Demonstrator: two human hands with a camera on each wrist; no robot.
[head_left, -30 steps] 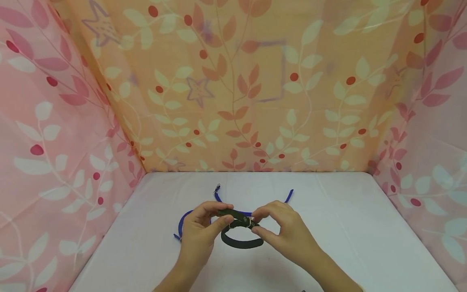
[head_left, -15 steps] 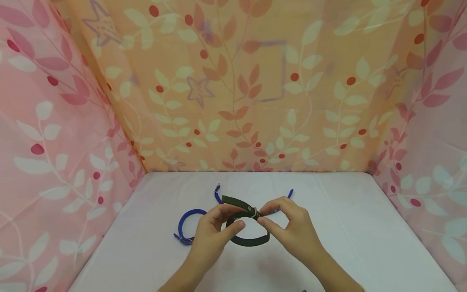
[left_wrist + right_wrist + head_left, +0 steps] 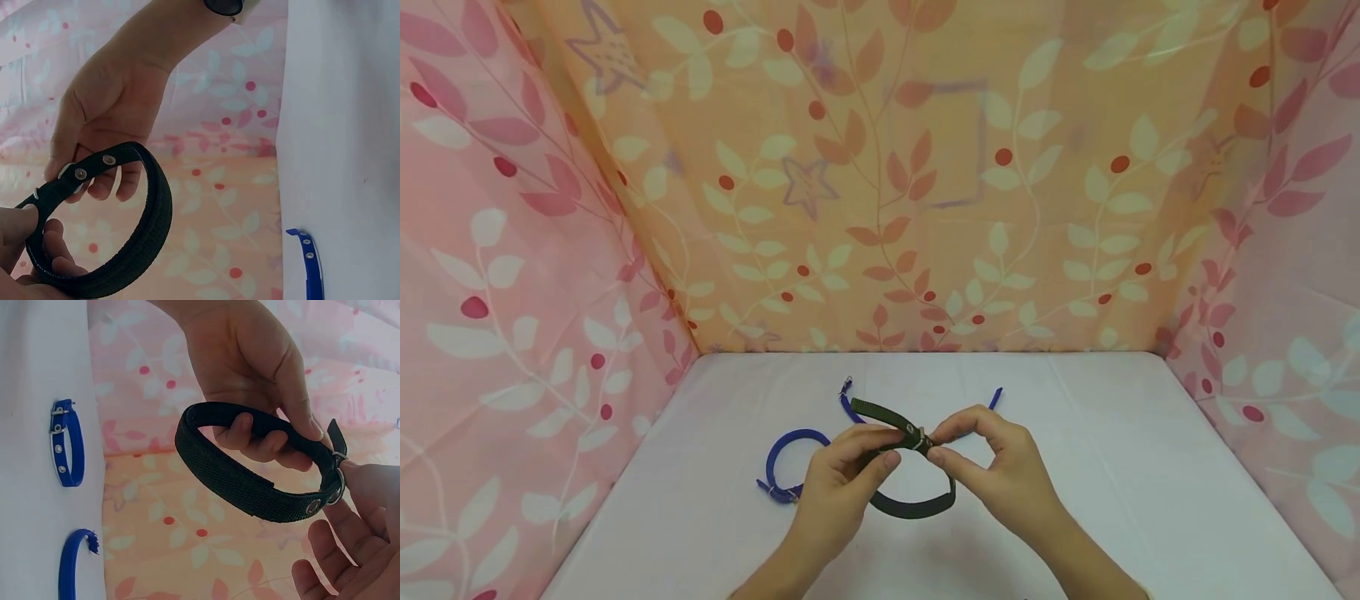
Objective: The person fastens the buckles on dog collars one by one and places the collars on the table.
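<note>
Both hands hold up a dark green webbing collar (image 3: 913, 509) bent into a loop. With curled fingers and thumb, my left hand (image 3: 842, 475) grips the band left of the metal buckle (image 3: 921, 437). Thumb and forefinger of my right hand (image 3: 1003, 458) pinch the strap just right of it. The strap's tail, with eyelets, slants up and left from the buckle over the left fingers. In the right wrist view, the left fingers (image 3: 269, 445) curl through the loop, and the D-ring (image 3: 339, 487) sits by the buckle. Eyelets (image 3: 109, 160) line the band in the left wrist view.
On the white table (image 3: 1112, 467), a looped blue collar (image 3: 786, 437) lies left of my left hand. Another blue collar (image 3: 847, 402) lies opened out behind the hands, its middle hidden by them. Floral curtains (image 3: 880, 208) rise along the back and both sides.
My left hand has moved from the strap's tail down to the band, leaving the tail sticking up free. Both hands and the collar have shifted slightly right.
</note>
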